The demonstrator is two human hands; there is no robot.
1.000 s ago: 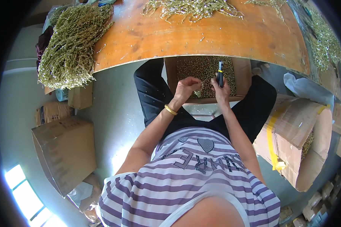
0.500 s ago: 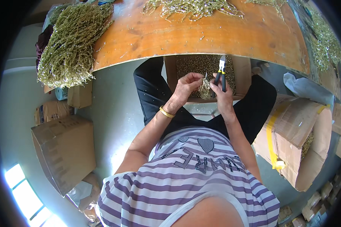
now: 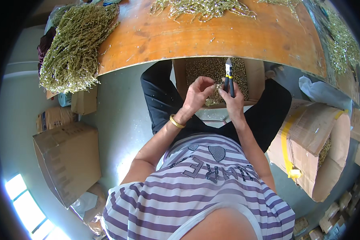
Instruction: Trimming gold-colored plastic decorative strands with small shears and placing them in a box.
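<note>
I read gold sprig (image 3: 213,99) over bead carton (image 3: 257,78), between hands — left hand (image 3: 197,96) nearer, pinching it; right hand (image 3: 235,101) grips pliers (image 3: 229,74), long axis toward bead carton's far side.

Grey floor (image 3: 120,108) separates 1 bright window (image 3: 28,205) from the wooden table (image 3: 180,42).

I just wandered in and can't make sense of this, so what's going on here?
A seated person is working with both hands over an open cardboard box of small gold beads. The left hand pinches a glittery gold piece, while the right hand holds dark-handled pliers, tips pointing away. A big glittery bunch hangs over the left end of the wooden table.
</note>
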